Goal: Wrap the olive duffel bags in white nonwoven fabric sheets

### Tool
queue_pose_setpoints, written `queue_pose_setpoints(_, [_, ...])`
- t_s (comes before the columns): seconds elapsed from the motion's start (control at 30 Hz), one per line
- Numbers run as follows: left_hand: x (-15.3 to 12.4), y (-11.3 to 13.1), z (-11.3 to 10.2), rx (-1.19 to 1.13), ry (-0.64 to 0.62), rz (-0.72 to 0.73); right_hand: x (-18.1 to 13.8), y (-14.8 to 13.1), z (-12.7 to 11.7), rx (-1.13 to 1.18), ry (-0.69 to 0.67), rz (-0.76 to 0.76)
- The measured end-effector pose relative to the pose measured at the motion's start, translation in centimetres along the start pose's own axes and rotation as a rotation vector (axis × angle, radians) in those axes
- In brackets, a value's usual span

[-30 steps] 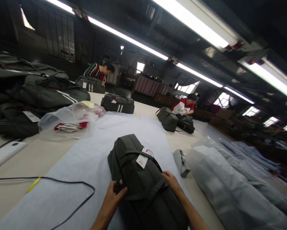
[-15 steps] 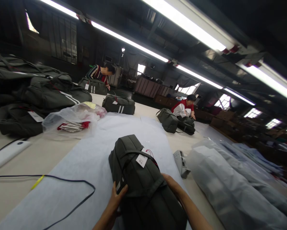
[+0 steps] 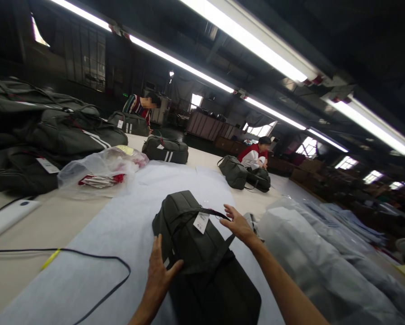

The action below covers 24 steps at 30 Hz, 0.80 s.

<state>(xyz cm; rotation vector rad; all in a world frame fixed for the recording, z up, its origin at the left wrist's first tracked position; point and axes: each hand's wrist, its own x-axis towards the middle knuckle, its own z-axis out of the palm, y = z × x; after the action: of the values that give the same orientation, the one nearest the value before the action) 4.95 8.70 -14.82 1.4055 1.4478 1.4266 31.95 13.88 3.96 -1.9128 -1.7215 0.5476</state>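
Observation:
A dark grey-green duffel bag (image 3: 205, 253) lies lengthwise in front of me on white sheeting (image 3: 97, 253). A white paper tag (image 3: 201, 222) hangs near its handle strap (image 3: 219, 253). My left hand (image 3: 159, 266) rests against the bag's left side, with its fingers and thumb spread. On the other side, my right hand (image 3: 238, 224) is beside the upper bend of the strap, its fingers apart and slightly curved. Whether those fingertips touch the strap I cannot tell. The bag's near end is cut off by the frame.
Several similar bags (image 3: 76, 131) are piled at left, beside a clear plastic bag (image 3: 97, 169) of red-corded tags. A white device (image 3: 11, 219) and a black cable (image 3: 87, 253) lie at left. Greyish plastic wrapping (image 3: 300, 243) covers the right side. Two co-workers handle bags farther back.
My right hand has left the bag's right side and moved up to the strap, which now stands raised toward the right. My left hand's fingers have spread upward along the bag's side.

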Motion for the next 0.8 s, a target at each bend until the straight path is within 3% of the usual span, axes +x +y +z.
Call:
queue_pose_setpoints(0.13, [1.2, 2.1, -1.3, 0.096, -0.032, 0.190, 0.8, -1.4, 0.9, -0.192, -0.066, 0.068])
queue_pose_setpoints(0.3, [3.2, 4.2, -2.1, 0.092, -0.074, 0.268, 1.6, -1.0, 2.0, -0.359, 0.052, 0.075])
queue_pose_setpoints(0.47, [5.1, 5.8, -3.0, 0.074, -0.045, 0.329, 1.5, -0.2, 2.4, -0.390, 0.131, 0.179])
queue_pose_setpoints(0.63, [6.8, 8.0, -4.0, 0.068, -0.024, 0.364, 0.8, -1.3, 0.5, -0.167, 0.100, 0.146])
queue_pose_setpoints(0.8, [8.3, 12.7, -3.8, 0.000, -0.131, 0.476, -1.5, -6.6, -3.2, 0.337, 0.033, -0.036])
